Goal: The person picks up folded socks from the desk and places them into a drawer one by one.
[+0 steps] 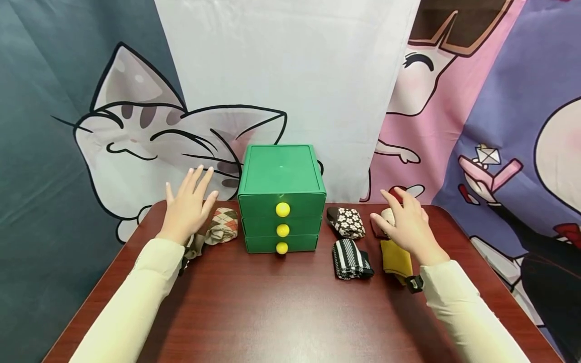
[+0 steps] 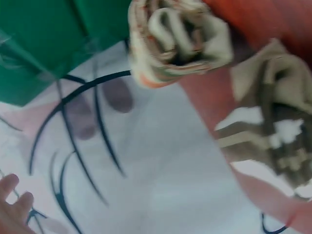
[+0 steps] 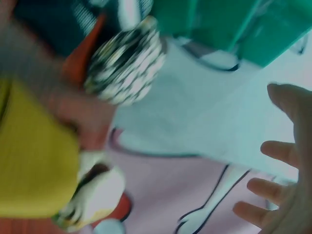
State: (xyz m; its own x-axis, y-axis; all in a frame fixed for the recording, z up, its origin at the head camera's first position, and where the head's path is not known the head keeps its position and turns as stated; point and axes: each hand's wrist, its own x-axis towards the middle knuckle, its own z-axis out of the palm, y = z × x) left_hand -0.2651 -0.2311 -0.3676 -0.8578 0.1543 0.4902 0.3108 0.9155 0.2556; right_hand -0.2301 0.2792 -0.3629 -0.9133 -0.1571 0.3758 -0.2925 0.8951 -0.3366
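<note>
My left hand [image 1: 187, 207] is raised above the table's left side, fingers spread and holding nothing. Below and beside it lie a rolled argyle sock [image 1: 223, 225] and a brown-and-white sock [image 2: 273, 131], partly hidden by the hand in the head view. On the right, my right hand [image 1: 407, 224] hovers with fingers extended over a folded yellow sock [image 1: 396, 258] and a partly covered cream-and-red sock [image 1: 387, 217]. Left of that hand lie a dark flowered sock [image 1: 348, 222] and a black-and-white striped sock [image 1: 350, 259].
Between the hands, toward the table's back edge, stands a green three-drawer box [image 1: 281, 171] with yellow round knobs [image 1: 283, 230]; its drawers are closed. The red-brown wooden table [image 1: 272, 307] extends in front. A cartoon-printed cloth [image 1: 281, 65] hangs behind.
</note>
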